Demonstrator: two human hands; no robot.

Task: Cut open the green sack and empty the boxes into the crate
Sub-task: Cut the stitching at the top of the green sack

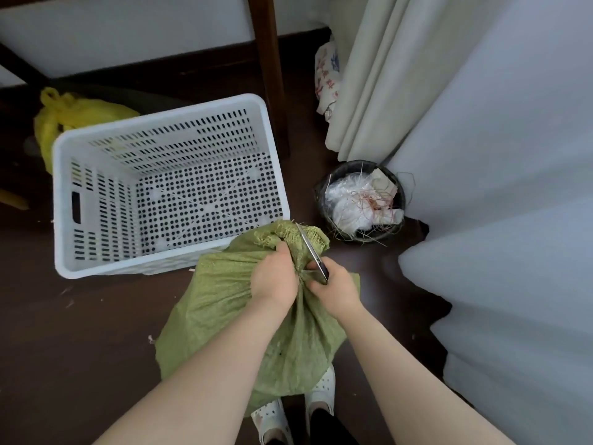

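A green woven sack (224, 309) stands on the dark floor in front of my feet, its top gathered into a bunched neck. My left hand (276, 277) grips that neck. My right hand (333, 290) holds scissors (309, 248) by their dark handle, the metal blades pointing up along the frayed sack mouth. A white perforated plastic crate (83, 200) sits just behind the sack and holds nothing. The boxes are hidden inside the sack.
A small black bin (324, 200) stuffed with plastic wrap and string stands right of the crate. A yellow plastic bag (64, 114) lies behind the crate. A wooden table leg (269, 75), a beige curtain (378, 75) and stacked white foam sheets (513, 252) close in the right side.
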